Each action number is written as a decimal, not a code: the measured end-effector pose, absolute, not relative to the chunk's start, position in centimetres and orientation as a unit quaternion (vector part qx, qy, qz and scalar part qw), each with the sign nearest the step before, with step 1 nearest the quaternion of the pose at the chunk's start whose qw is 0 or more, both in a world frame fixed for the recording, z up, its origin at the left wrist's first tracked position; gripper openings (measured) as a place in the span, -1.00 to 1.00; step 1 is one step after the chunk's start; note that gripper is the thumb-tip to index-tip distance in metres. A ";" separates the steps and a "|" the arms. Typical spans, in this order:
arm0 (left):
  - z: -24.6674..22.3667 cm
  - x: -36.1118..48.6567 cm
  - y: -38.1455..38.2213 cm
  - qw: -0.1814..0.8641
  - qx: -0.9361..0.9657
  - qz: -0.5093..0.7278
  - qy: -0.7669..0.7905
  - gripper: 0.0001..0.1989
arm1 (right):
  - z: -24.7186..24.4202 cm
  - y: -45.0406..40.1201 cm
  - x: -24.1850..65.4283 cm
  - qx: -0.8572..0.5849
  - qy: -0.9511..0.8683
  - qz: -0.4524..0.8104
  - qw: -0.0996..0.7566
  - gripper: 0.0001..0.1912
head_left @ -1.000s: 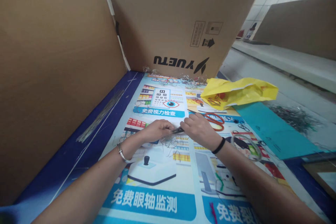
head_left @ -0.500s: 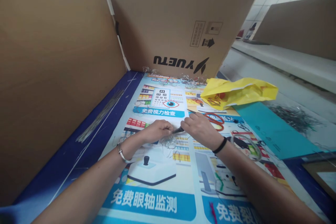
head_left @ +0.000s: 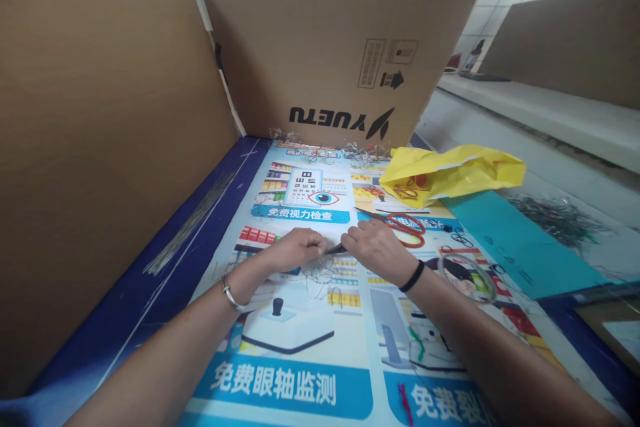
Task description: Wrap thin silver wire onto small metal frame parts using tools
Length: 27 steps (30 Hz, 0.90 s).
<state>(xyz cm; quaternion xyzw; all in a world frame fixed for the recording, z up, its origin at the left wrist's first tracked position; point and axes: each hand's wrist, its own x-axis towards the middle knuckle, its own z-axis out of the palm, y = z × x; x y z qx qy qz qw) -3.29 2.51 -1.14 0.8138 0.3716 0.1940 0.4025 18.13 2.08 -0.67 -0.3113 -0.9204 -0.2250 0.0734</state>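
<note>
Two hands have closed fingers: the left hand (head_left: 300,250) pinches fine wire (head_left: 323,271) at the tip of the dark tool (head_left: 337,249); the right hand (head_left: 374,248) grips the tool. Scissors (head_left: 418,227) beyond it expose more blade than one second earlier. Room extends to the left edge of the printed sheet (head_left: 353,340).

We held a dark tool (head_left: 337,249) in our right hand (head_left: 377,248), its tip at our closed left hand (head_left: 303,248), near tangled wire (head_left: 320,271); orange-handled scissors (head_left: 406,229) lay beyond.
</note>
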 end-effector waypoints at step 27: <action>-1.3 -3.6 2.9 0.457 0.814 0.170 0.315 -0.81 | -0.3 2.4 18.6 -0.272 -0.928 -0.235 0.097 -0.86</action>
